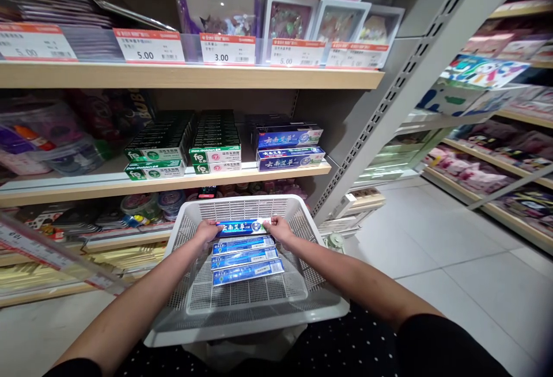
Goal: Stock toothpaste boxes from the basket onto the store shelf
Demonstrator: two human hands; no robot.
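Fingers (pixel 215 227) grip box (pixel 240 227); 3 in basket (pixel 259 325).

Fingers (pixel 211 225) partly cover both ends of the held blue box (pixel 238 227); forearms (pixel 142 294) hide parts of the white basket (pixel 246 329). A purple-edged package (pixel 218 0) is cut off at the top. Fine print on price tags (pixel 149 46) is unreadably small; goods (pixel 477 174) at far right blur.
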